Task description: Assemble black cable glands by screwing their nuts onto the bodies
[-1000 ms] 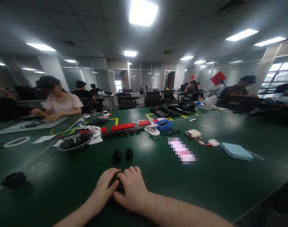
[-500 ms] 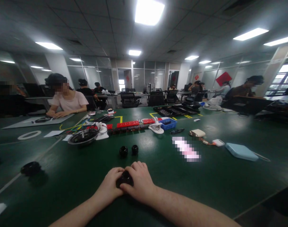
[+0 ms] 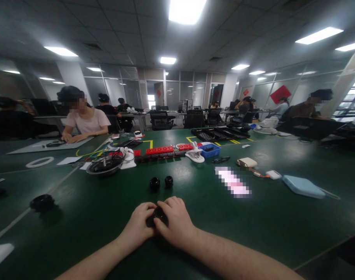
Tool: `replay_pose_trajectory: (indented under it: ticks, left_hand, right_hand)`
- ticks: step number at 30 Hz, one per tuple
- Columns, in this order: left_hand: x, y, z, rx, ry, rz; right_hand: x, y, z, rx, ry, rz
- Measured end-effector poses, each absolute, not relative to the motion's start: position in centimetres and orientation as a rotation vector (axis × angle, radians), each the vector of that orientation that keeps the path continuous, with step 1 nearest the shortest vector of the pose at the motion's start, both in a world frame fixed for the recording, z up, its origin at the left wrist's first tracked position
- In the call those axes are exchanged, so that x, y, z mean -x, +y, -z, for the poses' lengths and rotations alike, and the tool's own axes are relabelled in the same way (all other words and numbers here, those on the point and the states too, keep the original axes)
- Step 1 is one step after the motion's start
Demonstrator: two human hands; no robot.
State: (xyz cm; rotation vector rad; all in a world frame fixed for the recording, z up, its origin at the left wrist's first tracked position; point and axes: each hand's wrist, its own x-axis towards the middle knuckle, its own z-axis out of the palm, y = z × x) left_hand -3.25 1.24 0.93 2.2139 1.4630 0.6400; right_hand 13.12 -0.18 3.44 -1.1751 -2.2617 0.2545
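A glossy black round piece (image 3: 160,215) with a hollow in its top is between my two hands, low on the green table (image 3: 224,221). My left hand (image 3: 140,221) wraps its left side, fingers curled round it. On the other side my right hand (image 3: 176,221) closes over it, thumb in front and fingers behind. The fingers hide much of the piece. Just beyond my hands stand two smaller glossy black round pieces (image 3: 154,184) side by side. Farther left sits a wider black round piece (image 3: 42,203).
Mid-table are a metal bowl of black cable (image 3: 104,167), a row of red blocks (image 3: 160,150), a white stand (image 3: 195,153) and a blue basket (image 3: 209,151). A light-blue case (image 3: 303,186) lies to the right. Across the table, a person in a pink top (image 3: 86,122) works.
The view has shifted slightly, so the table things appear a little farther right. My hands keep their hold on the black piece, my right fingers lying slightly more over it.
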Motion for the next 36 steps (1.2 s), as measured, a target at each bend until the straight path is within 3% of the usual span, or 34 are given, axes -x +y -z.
replay_pose_trajectory:
  ticks: [21, 36]
  left_hand:
    - [3.4, 1.8, -0.4, -2.220, 1.476, -0.615]
    - [3.2, 2.0, 0.4, -2.197, 1.568, -0.711]
  right_hand:
    - [-12.2, -0.4, -4.3, 1.054, -2.270, -0.416]
    - [-12.2, -1.1, -4.5, 0.928, -2.440, -0.310]
